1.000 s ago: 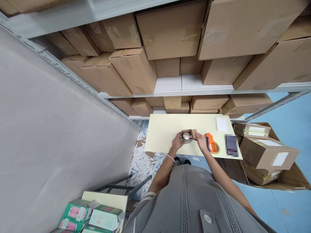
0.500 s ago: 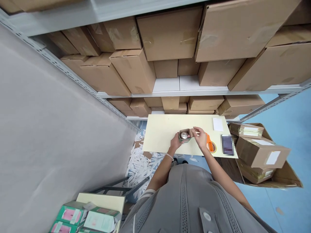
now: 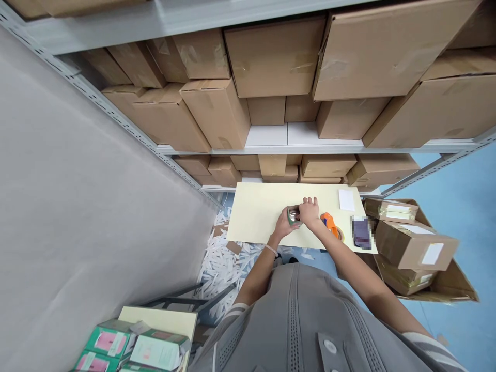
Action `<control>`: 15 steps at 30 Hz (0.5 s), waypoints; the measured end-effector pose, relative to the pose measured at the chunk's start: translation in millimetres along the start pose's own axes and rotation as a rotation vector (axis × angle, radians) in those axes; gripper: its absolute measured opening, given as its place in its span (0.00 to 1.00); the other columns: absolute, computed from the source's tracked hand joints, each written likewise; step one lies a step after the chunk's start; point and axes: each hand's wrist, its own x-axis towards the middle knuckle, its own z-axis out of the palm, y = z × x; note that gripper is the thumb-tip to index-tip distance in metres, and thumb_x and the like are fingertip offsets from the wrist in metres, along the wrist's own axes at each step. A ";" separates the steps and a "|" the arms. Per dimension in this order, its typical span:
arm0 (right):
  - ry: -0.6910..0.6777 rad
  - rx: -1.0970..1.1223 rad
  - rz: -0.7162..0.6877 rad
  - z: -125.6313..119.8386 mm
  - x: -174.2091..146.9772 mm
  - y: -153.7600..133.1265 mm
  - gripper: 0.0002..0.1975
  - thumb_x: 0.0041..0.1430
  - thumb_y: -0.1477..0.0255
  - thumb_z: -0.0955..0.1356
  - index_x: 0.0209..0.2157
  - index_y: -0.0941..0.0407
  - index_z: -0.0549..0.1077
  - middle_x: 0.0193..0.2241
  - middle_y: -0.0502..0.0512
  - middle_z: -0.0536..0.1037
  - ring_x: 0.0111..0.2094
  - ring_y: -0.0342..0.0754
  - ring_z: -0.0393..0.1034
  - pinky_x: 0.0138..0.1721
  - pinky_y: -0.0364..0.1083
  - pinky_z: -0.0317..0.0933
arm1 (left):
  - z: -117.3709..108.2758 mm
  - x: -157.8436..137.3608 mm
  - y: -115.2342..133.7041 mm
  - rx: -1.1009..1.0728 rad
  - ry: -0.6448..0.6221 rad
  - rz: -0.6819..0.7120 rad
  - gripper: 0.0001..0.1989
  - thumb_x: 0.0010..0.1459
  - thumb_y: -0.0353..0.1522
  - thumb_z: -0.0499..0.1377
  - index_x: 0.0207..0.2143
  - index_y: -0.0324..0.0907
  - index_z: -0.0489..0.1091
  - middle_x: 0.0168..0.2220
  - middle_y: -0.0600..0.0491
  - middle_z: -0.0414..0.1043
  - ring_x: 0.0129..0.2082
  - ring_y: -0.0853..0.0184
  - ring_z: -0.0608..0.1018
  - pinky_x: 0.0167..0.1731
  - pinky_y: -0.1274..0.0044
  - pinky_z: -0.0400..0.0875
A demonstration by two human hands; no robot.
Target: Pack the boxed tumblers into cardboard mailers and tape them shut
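A small green-edged cardboard box (image 3: 289, 217) is held above the pale table (image 3: 259, 206), its open top facing up. Inside it sits a shiny silvery round item (image 3: 294, 215), partly covered. My left hand (image 3: 283, 225) grips the box from its left side. At the box's right side, over the opening, is my right hand (image 3: 309, 211); its thumb side reaches to the item or the rim, and I cannot tell which it touches. The other fingers of that hand point away from me. Just right of it lies an orange tape dispenser (image 3: 328, 222) with a tape roll.
A white paper (image 3: 346, 200) and a dark blurred rectangle (image 3: 361, 232) lie on the table's right. Shelves (image 3: 267, 135) of cartons rise behind. A large open carton (image 3: 461, 281) with parcels stands right. Paper shreds (image 3: 220, 263) cover the floor; green boxes (image 3: 155, 351) sit lower left.
My right hand has moved left from the raised flap onto the box opening, now covering part of the silvery item. My left hand keeps its hold on the box.
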 end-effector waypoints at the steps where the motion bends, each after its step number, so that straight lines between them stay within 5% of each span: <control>1: -0.044 -0.009 0.016 1.2 3.6 -1.9 0.17 0.56 0.76 0.66 0.46 0.59 0.80 0.53 0.70 0.74 0.56 0.62 0.63 0.60 0.59 0.44 | 0.9 0.5 0.1 -0.017 0.004 0.026 0.50 0.39 0.30 0.73 0.62 0.41 0.53 0.61 0.39 0.62 0.61 0.50 0.67 0.61 0.58 0.61; 6: -0.095 -0.018 0.028 8.4 10.1 -5.3 0.18 0.56 0.78 0.65 0.46 0.60 0.80 0.50 0.71 0.75 0.54 0.62 0.64 0.58 0.60 0.48 | 2.4 1.7 0.5 -0.020 -0.029 0.010 0.41 0.44 0.32 0.72 0.59 0.41 0.58 0.59 0.40 0.63 0.60 0.50 0.67 0.58 0.58 0.63; 11: -0.046 0.011 -0.056 13.5 6.4 0.3 0.17 0.53 0.79 0.66 0.44 0.59 0.80 0.51 0.70 0.76 0.56 0.61 0.63 0.63 0.62 0.40 | 0.7 2.4 1.7 -0.011 -0.026 -0.026 0.41 0.43 0.34 0.73 0.58 0.41 0.59 0.58 0.39 0.63 0.60 0.48 0.67 0.57 0.56 0.64; 15: 0.000 0.182 0.060 21.3 4.7 8.0 0.11 0.53 0.79 0.66 0.37 0.59 0.80 0.48 0.68 0.76 0.53 0.61 0.65 0.61 0.66 0.44 | -3.5 5.0 1.5 -0.022 -0.024 -0.041 0.40 0.42 0.34 0.73 0.57 0.41 0.60 0.57 0.39 0.64 0.59 0.48 0.67 0.56 0.55 0.64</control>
